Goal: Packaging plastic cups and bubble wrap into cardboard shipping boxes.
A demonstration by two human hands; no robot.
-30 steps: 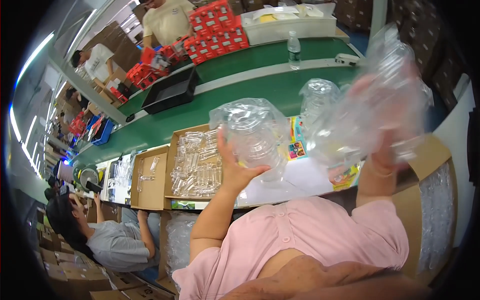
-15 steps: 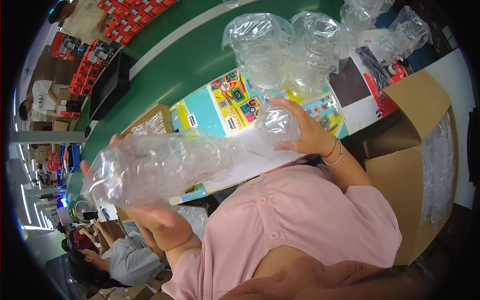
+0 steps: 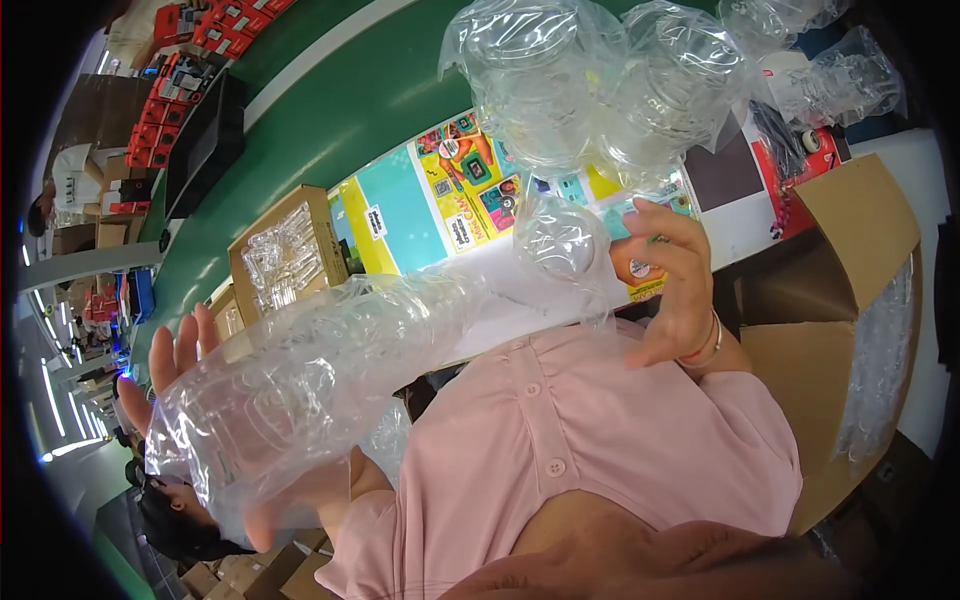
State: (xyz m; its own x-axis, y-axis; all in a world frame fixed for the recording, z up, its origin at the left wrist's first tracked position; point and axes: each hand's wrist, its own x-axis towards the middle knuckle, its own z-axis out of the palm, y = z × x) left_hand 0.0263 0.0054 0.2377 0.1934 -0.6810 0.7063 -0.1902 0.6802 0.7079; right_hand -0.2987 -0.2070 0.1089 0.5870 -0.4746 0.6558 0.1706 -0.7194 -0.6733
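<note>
Pretty bright overall, even indoor light w/ soft shadows. Ceiling strip lights [image 3: 50,395] show at the far left edge — blown out white. Lots of glare on the clear plastic sleeve [image 3: 300,380], a bit smeared w/ motion blur. Heavy fisheye bend — straight edges curve, black corners round the pic.

Workbench surroundings, as we observed them

We note an open cardboard box [image 3: 850,330] at right, colourful printed sheets [image 3: 440,200] on the table, and red cartons [image 3: 215,25] beyond the green conveyor [image 3: 330,110].
</note>
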